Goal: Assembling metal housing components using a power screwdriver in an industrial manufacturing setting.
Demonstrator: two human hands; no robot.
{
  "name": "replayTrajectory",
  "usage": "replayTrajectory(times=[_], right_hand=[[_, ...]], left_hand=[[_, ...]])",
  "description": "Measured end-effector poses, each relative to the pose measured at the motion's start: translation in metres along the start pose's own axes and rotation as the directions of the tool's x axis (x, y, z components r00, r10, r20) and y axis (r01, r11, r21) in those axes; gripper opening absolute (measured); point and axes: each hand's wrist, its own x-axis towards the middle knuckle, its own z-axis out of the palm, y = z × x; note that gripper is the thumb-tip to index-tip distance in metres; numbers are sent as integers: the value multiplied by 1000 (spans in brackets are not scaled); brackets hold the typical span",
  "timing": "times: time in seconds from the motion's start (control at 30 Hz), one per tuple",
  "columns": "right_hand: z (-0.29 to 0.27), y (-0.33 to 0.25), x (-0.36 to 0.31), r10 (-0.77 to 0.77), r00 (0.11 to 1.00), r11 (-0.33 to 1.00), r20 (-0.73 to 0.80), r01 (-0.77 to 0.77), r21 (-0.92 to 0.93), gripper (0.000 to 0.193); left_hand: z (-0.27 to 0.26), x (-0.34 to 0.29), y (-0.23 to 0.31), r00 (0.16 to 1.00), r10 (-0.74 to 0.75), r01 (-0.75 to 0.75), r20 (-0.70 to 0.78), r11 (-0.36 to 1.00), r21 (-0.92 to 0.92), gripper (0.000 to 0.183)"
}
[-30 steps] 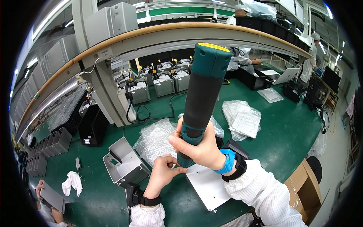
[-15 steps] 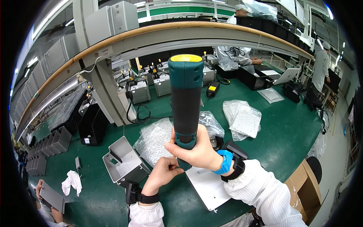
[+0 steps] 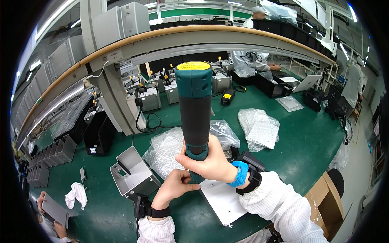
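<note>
My right hand (image 3: 210, 160) is closed around the lower part of an electric screwdriver (image 3: 195, 117) with a dark green and black body and a yellow label on top. The tool stands nearly upright, its lower end over the corner of a white panel (image 3: 223, 200) lying on the bench. My left hand (image 3: 176, 186) is beside that lower end with curled fingers, the thumb pointing at the panel corner. What the left fingers hold, if anything, is hidden. Left of my hands an open grey metal housing (image 3: 133, 172) rests on the bench.
Bubble wrap (image 3: 166, 150) lies behind my hands, more bubble wrap (image 3: 259, 127) to the right. A charger-like black box (image 3: 228, 96) and several grey units stand at the back. A white cloth (image 3: 77, 195) lies left. Another person's hand (image 3: 41, 201) holds a grey panel. A cardboard box (image 3: 324, 202) stands right.
The screwdriver's top has tilted slightly left, and its lower end has shifted a little. My left thumb has straightened toward the panel corner. The person at the far right has moved further right.
</note>
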Motion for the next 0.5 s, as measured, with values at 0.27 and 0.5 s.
replayTrajectory(times=[0.27,0.5], right_hand=[[2,0,0,-30,1000,999,3,30,-14,14],[4,1,1,-34,999,999,11,35,-20,15]], left_hand=[[1,2,-9,1000,28,-28,-2,999,-26,41],[1,1,-11,1000,20,-21,-11,998,-67,39]])
